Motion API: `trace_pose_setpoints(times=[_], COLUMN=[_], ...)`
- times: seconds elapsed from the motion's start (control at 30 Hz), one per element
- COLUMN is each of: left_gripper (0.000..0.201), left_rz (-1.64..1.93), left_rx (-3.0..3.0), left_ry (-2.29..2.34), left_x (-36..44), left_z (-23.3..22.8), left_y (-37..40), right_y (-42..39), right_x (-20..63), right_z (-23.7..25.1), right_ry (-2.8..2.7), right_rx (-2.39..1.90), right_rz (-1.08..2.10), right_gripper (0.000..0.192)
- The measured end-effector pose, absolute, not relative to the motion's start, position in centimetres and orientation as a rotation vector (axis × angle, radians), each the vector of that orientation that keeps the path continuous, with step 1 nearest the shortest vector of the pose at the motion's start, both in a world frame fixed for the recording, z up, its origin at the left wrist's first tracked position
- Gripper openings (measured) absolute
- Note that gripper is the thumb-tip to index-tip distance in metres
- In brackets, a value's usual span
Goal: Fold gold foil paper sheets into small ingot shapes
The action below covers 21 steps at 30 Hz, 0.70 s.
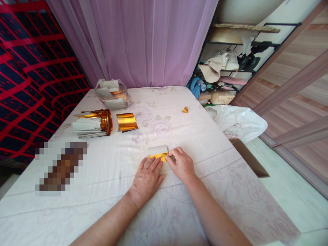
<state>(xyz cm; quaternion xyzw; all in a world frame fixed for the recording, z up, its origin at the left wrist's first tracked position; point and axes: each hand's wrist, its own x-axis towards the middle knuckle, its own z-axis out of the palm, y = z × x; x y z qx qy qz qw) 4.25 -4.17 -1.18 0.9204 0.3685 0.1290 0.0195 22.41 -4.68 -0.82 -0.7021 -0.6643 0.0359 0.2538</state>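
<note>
A sheet of gold foil paper [157, 150] lies on the table in front of me, its white back curling up along the far side and a gold strip showing nearer. My left hand [148, 176] rests palm down, fingers stretched over the near edge of the gold strip. At the sheet's right end, the thumb and forefinger of my right hand [181, 164] pinch its corner. Beyond to the left are a curved stack of gold foil sheets [127, 122] and a thicker bundle of gold and white paper [93, 124]. A small folded gold piece [185, 109] sits farther off to the right.
A clear plastic bag of paper [112, 94] stands at the table's far left. The floral tablecloth [107, 164] covers the table. Past its right edge are a white plastic bag [241, 121] and a loaded shelf [222, 68]. A pixelated patch hides something at left.
</note>
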Motion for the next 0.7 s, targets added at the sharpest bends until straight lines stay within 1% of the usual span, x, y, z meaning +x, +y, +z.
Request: trace_pose_setpoints(times=[0.33, 0.4, 0.53, 0.7], left_gripper=[0.040, 0.040, 0.040, 0.040], left_rz=[0.397, 0.388, 0.406, 0.429], left_rx=[2.856, 2.856, 2.845, 2.836], left_ry=[1.131, 1.130, 1.123, 1.112], left_x=[4.2, 4.2, 4.1, 4.0], left_z=[-0.9, -0.8, -0.8, -1.0], left_y=[-4.1, -4.1, -4.0, -3.9], right_y=[-4.7, -4.8, -4.9, -4.7], right_x=[21.9, 22.0, 22.7, 23.8], right_z=[-0.3, -0.4, -0.8, -1.2], right_ry=[-1.818, -1.819, -1.823, -1.819], right_rx=[-1.965, -1.950, -1.861, -1.786], right_rz=[0.091, 0.098, 0.178, 0.292], right_gripper=[0.013, 0.012, 0.006, 0.013])
